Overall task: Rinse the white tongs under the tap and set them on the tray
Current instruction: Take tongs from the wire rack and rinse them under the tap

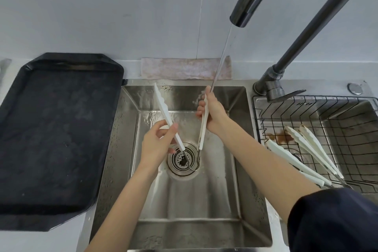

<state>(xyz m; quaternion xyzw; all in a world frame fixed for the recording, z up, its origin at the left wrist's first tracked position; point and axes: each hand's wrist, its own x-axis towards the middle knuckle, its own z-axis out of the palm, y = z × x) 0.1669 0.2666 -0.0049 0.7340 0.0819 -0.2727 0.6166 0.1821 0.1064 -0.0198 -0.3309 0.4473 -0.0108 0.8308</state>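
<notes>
White tongs (162,106) are spread wide in a V over the steel sink (241,149), their metal hinge hanging just above the drain (182,160). My left hand (157,145) grips the left arm of the tongs near its lower end. My right hand (212,113) grips the right arm near its tip. Water (222,55) streams from the dark tap (243,16) and lands on my right hand and the tip of that arm. The black tray (55,129) lies on the counter left of the sink, with nothing on it.
A wire basket (319,112) fills the right basin and holds more white tongs (296,159) beside a brown stain. A folded cloth (184,68) lies behind the sink against the wall. The tap's base (270,86) stands between the basins.
</notes>
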